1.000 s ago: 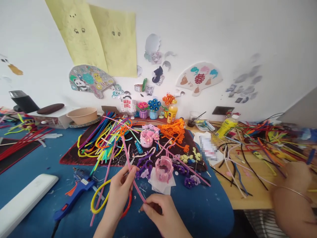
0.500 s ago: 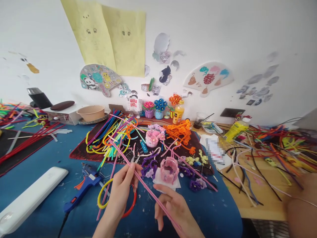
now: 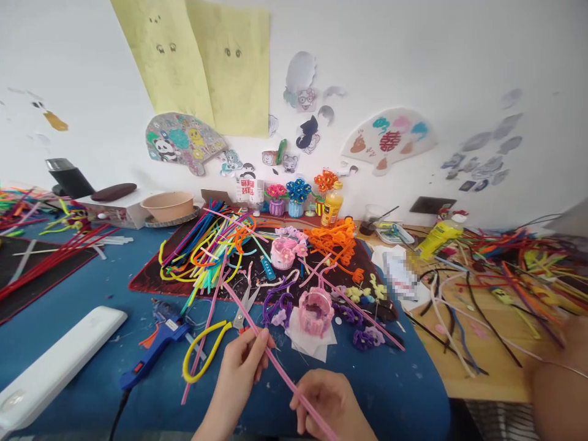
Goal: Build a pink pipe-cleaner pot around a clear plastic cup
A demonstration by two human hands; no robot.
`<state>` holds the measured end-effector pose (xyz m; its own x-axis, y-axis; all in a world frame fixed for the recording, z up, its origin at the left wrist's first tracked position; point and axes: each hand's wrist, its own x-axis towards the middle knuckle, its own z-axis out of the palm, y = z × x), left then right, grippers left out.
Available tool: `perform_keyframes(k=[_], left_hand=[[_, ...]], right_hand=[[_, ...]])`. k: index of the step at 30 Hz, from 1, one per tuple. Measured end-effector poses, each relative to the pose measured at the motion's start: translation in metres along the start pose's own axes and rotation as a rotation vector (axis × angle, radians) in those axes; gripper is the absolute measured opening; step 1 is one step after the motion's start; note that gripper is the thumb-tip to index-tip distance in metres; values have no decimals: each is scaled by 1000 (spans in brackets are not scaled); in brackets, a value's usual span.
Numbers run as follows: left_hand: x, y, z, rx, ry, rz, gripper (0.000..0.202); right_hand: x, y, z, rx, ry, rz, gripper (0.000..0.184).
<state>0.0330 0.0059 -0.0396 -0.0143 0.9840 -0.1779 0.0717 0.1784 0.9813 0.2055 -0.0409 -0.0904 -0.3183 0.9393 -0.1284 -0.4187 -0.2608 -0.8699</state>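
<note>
My left hand (image 3: pixel 241 370) pinches a long pink pipe cleaner (image 3: pixel 269 349) near its middle, fingers closed on it. My right hand (image 3: pixel 328 407) is curled round the same stem lower down, close to the bottom edge of the head view. The stem runs up and left from my hands toward a heap of mixed coloured pipe cleaners (image 3: pixel 206 245). Just beyond my hands sit scissors (image 3: pixel 242 309), a small pink woven basket (image 3: pixel 315 311) on white paper, and purple pipe-cleaner flowers (image 3: pixel 275 306). A yellow loop (image 3: pixel 204 352) lies left of my left hand.
A blue glue gun (image 3: pixel 154 343) and a white flat case (image 3: pixel 55 364) lie at the left on the blue table cover (image 3: pixel 390 380). Orange pipe-cleaner shapes (image 3: pixel 335 242) and small flower pots (image 3: pixel 287 199) stand by the wall. Another person's arm (image 3: pixel 558 383) shows at the right edge over loose stems.
Both my hands have drawn back toward me along the pink stem. My right hand has closed round it. The red loop under my left hand is no longer seen; scissors show.
</note>
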Motion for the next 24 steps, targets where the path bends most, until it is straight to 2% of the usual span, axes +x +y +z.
perform_keyframes(k=[3,8,12,18,24], left_hand=[[-6,-2,2,-25,5,29,55],[-18,4,3,-131,-63,127,49],[-20,7,2,-182,-171,204,51],[-30,8,8,-105,-264,188,56],[-35,17,15,115,-490,432,67]], right_hand=[[1,-7,2,-24,181,-193,38],[5,-26,3,-57,314,-244,22],[8,-35,0,-92,328,-255,28],[12,-52,-8,-150,371,-300,37],[15,-84,5,-265,282,-333,33]])
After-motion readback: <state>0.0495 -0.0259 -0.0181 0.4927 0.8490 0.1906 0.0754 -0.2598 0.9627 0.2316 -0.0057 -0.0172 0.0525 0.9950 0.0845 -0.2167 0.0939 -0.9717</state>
